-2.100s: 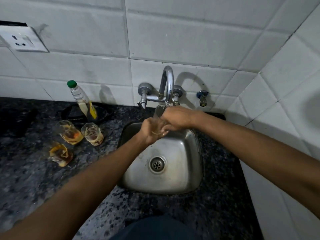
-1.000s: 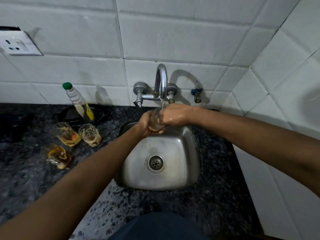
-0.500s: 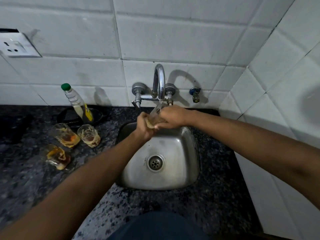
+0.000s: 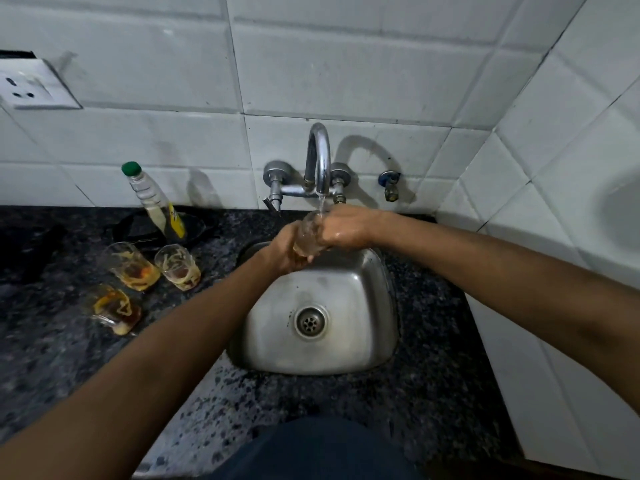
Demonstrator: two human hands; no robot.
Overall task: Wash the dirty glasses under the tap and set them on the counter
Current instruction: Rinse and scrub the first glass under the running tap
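Note:
A clear glass (image 4: 309, 237) is held upright under the running chrome tap (image 4: 320, 161), above the back of the steel sink (image 4: 346, 341). My left hand (image 4: 282, 252) grips its lower part from the left. My right hand (image 4: 341, 226) wraps its upper part from the right, wet from the stream that falls into the glass. Three dirty glasses stand on the dark counter to the left: one at the back left (image 4: 133, 266), one beside it (image 4: 178, 266), and one nearer to me (image 4: 112, 308), all streaked with orange-brown residue.
A soap bottle with a green cap (image 4: 152, 202) leans in a black dish (image 4: 194, 226) against the wall. A small brass valve (image 4: 390, 185) sits right of the tap, a wall socket (image 4: 31, 86) at upper left. Speckled granite counter (image 4: 433, 375) surrounds the sink.
The glass has been turned from tilted to upright under the stream, and its yellowish residue is less visible. Both hands stay on it above the sink.

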